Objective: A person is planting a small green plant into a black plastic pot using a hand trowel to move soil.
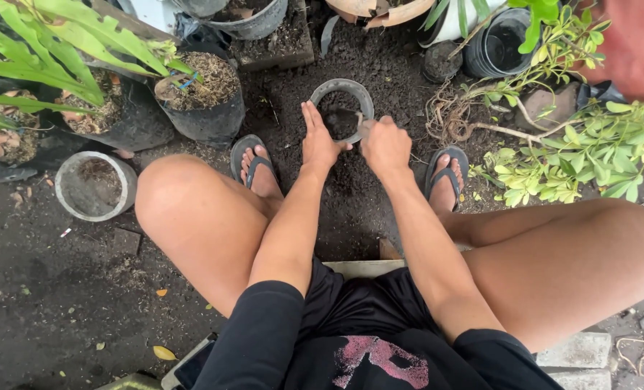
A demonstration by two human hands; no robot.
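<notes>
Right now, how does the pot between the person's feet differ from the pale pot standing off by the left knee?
The dark pot stands between the feet, with the left hand on its rim and the right hand beside it; the pale pot stands alone, untouched. The dark pot looks grey-black and sits on loose dark soil; the pale pot is whitish and sits on flatter ground. The dark pot looks narrower. Both are round, upright, open-topped, with soil inside.

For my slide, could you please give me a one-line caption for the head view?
Seated person's left hand steadies a small grey pot on dark soil while the right hand works a tool inside it.
</notes>
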